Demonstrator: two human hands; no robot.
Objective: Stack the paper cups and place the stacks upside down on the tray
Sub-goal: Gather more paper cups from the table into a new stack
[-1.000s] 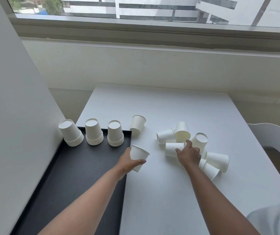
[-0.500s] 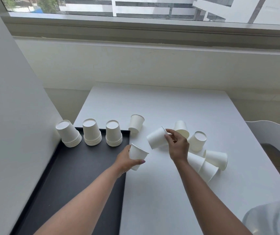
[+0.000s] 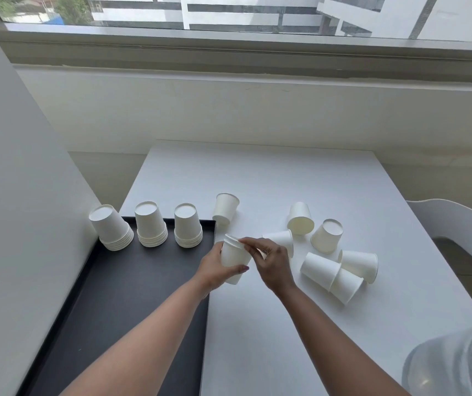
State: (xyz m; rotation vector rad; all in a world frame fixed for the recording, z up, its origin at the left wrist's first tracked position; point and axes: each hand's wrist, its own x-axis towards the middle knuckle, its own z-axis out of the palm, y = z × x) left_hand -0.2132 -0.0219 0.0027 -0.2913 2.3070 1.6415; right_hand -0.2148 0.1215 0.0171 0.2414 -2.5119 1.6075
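My left hand [image 3: 214, 270] grips a small stack of white paper cups [image 3: 233, 257] held upright just right of the black tray [image 3: 120, 304]. My right hand [image 3: 272, 262] pinches the rim of the top cup, which sits nested in the one below. Three upside-down cup stacks [image 3: 151, 224] stand in a row along the tray's far edge. Several loose cups [image 3: 326, 235] lie scattered on the white table [image 3: 272, 324] to the right, some on their sides. One single cup [image 3: 225, 208] stands upright beyond the tray's far right corner.
A white wall panel [image 3: 14, 224] borders the tray on the left. A white chair [image 3: 463, 232] stands at the table's right edge. A window ledge [image 3: 257, 55] runs behind the table.
My right hand picked a cup from the pile, carried it left and set it into the cup in my left hand.
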